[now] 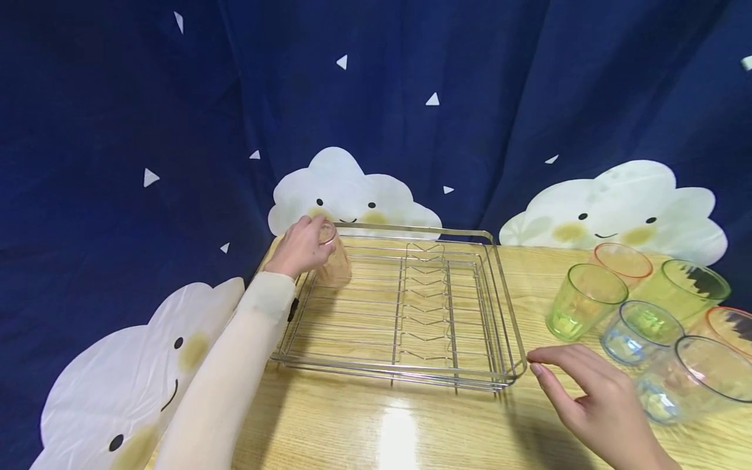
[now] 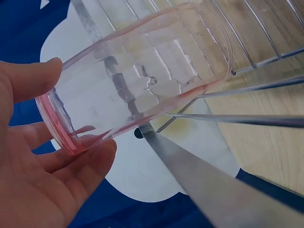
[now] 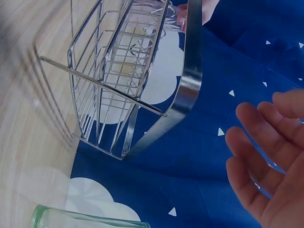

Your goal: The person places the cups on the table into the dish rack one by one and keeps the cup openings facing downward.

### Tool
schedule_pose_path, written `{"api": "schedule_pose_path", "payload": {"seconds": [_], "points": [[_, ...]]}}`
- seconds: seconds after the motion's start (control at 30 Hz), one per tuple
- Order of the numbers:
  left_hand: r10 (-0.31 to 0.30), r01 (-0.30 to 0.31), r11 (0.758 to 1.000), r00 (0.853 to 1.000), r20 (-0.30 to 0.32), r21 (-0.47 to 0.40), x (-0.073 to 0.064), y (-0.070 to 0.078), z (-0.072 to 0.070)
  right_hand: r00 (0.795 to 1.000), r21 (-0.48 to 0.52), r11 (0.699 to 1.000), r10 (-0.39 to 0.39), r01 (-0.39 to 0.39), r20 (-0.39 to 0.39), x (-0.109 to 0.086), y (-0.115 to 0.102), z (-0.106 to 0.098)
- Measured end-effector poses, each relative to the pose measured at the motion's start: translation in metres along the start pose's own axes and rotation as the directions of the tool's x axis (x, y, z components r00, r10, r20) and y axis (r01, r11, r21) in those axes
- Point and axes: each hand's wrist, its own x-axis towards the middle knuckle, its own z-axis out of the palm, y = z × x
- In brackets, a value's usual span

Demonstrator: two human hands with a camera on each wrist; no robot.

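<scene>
The pink glass is upside down over the left end of the wire rack, left of the middle of the head frame. Its thick base points up into the left hand, its mouth down towards the wires; its long axis leans, the mouth end lying further right. Whether the mouth touches the wires I cannot tell. The left fingers are clamped round the base, thumb on one side. In the left wrist view the glass slants from lower left to upper right, across the rack's flat rail.

The right hand, at lower right, holds nothing; its fingers are loosely bent, near the rack's corner but apart from it in the right wrist view.

Six more glasses stand at the right edge: two green, two orange-red, one blue and one clear, dark-rimmed. The rack is shiny metal, with raised rails and a zigzag row of wires. The counter is pale, grained wood; behind hangs dark blue cloth printed with white clouds and triangles.
</scene>
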Motion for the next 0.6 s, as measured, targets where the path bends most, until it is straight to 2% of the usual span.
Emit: {"api": "schedule_pose_path", "payload": {"seconds": [0.37,0.6], "points": [[-0.016,0.016,1.000,1.000,0.021,0.012,0.0053,0.0024,0.0000,1.000,0.002,1.000,-0.001,0.001,0.010,-0.0013,0.0013,-0.0011],[-0.009,0.009,1.000,1.000,0.004,0.016,0.0099,0.0028,0.0013,1.000,0.003,1.000,0.002,-0.002,0.012,-0.0020,0.0017,-0.0020]]}}
